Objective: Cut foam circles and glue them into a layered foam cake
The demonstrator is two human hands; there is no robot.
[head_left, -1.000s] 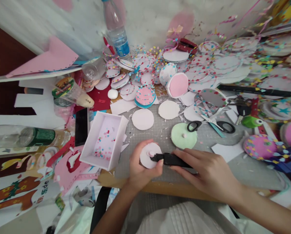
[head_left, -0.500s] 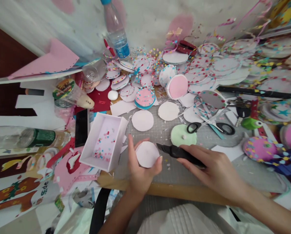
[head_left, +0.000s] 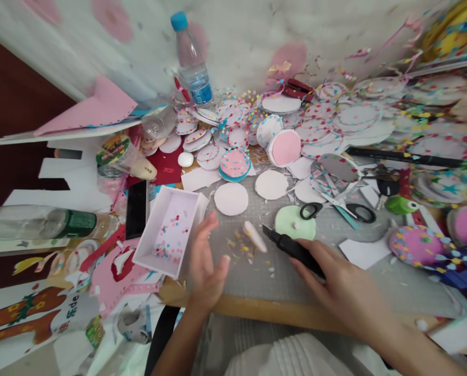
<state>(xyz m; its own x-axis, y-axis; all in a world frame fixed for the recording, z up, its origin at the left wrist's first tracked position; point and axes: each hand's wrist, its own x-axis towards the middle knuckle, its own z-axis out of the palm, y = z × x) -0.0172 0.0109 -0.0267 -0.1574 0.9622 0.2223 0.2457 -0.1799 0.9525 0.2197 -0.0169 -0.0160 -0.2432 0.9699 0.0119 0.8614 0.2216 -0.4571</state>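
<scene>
My right hand (head_left: 339,287) grips a black utility knife (head_left: 296,253), its blade out and pointing left over the mat. My left hand (head_left: 206,266) is open, fingers spread, holding nothing, just right of a white box (head_left: 196,216) with small confetti inside. Between the hands a small white disc (head_left: 255,236) shows nearly edge-on, tilted and blurred, apart from both hands. Yellow confetti bits (head_left: 239,244) lie beside it on the grey cutting mat (head_left: 253,282). Close to the blade is a pale green disc (head_left: 286,216) with a small white knob. Two white discs (head_left: 231,199) lie behind.
Scissors (head_left: 359,211) with black handles lie right of the green disc. A phone (head_left: 136,209) lies left of the box. Decorated paper discs (head_left: 335,122) crowd the back and right. A water bottle (head_left: 196,73) stands by the wall. Paper scraps (head_left: 112,271) cover the left side.
My left hand has let go of the white disc and moved slightly left, its fingers opening. The disc has turned edge-on, and yellow confetti now shows on the mat. The knife stays in my right hand.
</scene>
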